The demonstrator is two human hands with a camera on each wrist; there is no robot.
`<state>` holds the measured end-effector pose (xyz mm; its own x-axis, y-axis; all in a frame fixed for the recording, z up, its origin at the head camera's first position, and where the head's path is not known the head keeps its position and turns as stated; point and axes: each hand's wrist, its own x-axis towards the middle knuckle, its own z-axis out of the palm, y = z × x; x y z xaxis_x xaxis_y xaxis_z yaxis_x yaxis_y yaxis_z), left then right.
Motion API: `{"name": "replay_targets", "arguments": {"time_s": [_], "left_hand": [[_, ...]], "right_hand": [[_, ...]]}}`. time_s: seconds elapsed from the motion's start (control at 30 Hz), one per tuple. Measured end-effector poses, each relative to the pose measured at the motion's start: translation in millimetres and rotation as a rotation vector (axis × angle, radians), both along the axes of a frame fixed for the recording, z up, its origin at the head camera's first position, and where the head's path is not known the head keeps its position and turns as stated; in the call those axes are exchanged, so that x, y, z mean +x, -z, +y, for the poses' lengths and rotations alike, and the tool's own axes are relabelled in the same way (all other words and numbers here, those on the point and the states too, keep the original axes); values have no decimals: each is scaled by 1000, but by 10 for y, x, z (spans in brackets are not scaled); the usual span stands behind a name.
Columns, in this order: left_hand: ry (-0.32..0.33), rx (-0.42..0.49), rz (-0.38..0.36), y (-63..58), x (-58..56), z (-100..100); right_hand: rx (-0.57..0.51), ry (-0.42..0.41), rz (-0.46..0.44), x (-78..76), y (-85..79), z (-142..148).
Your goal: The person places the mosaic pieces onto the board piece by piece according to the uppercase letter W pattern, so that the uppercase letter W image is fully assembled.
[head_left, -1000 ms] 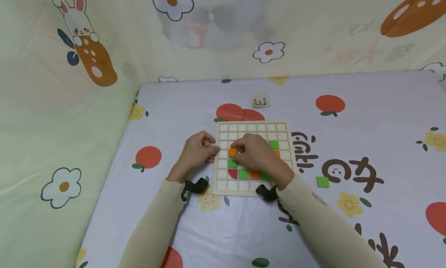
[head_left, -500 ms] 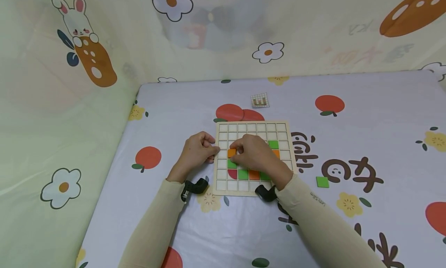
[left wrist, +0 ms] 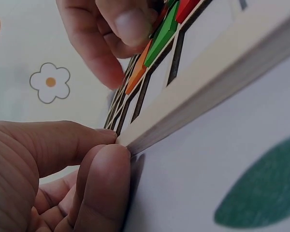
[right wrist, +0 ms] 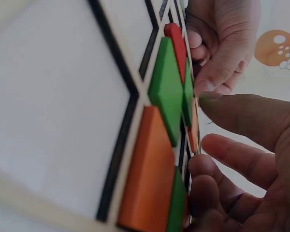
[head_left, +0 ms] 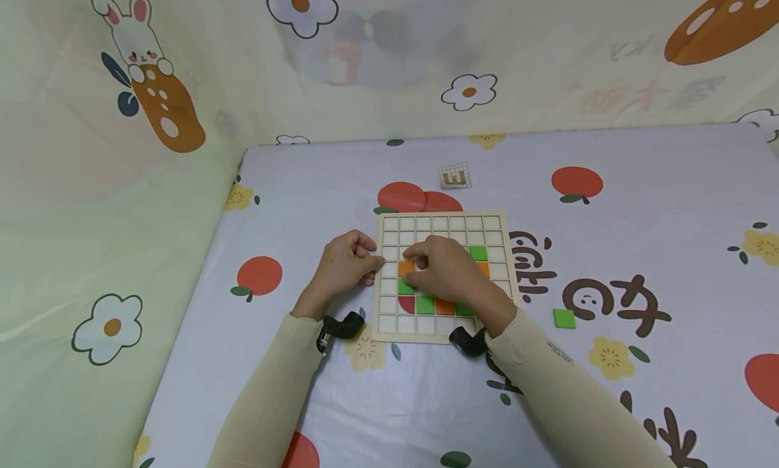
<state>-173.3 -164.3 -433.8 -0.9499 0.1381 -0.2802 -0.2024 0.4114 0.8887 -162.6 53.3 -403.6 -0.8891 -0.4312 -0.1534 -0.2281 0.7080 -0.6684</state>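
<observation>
A pale wooden grid board (head_left: 387, 304) lies on the table. My left hand (head_left: 343, 262) pinches its left edge between thumb and index finger, as the left wrist view shows close up. Over the board, my right hand (head_left: 447, 268) has thumb and index finger spread apart around an orange tile (head_left: 406, 268), which sits flat in a cell. Below that tile are a green tile (head_left: 406, 287) and a red rounded tile (head_left: 407, 304). Green and orange tiles continue along the row, and a green tile (head_left: 478, 253) shows at upper right. The right hand hides some middle cells.
A loose green tile (head_left: 564, 318) lies on the tablecloth to the right of the board. Behind the board is a small card (head_left: 454, 176) with a printed grid pattern. A patterned curtain (head_left: 377, 109) stands along the table's far edge.
The orange tile, slightly raised and tilted at the right fingertips before, now lies flat in its cell. The right thumb and index finger have let it go. The left hand has kept its place.
</observation>
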Motion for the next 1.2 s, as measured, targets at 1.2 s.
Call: {"name": "replay_targets", "arguments": {"time_s": [1.2], "left_hand": [[-9,6,23,11,13,5]], "right_hand": [[162,370,150,1014,51,1966]]}}
